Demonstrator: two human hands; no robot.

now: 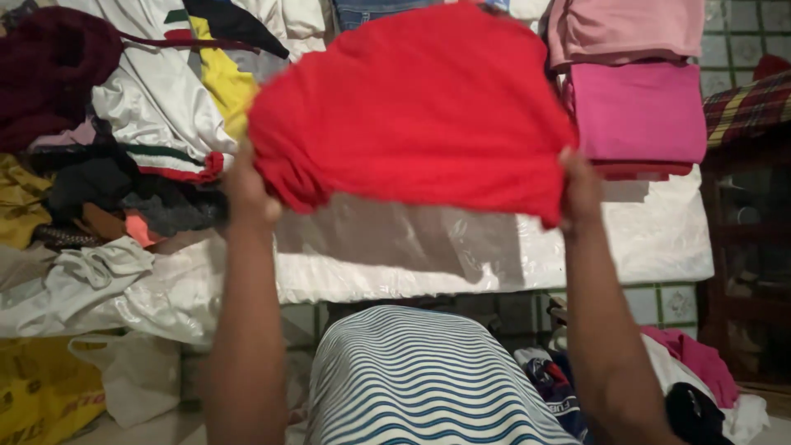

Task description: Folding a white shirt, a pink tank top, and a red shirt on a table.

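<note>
Folded red garment [412, 107] held aloft above plastic-covered mattress [659, 239], long axis running left to right. Left hand [247, 191] clamped on left edge, right hand [581, 188] on right edge; fingers probably tucked behind cloth, hidden.

A plastic-covered white mattress [659, 239] is carrying the laundry: a jumbled heap of clothes [140, 140] is lying across its left end, and a stack of folded pink garments [638, 107] is sitting near its right edge.
</note>
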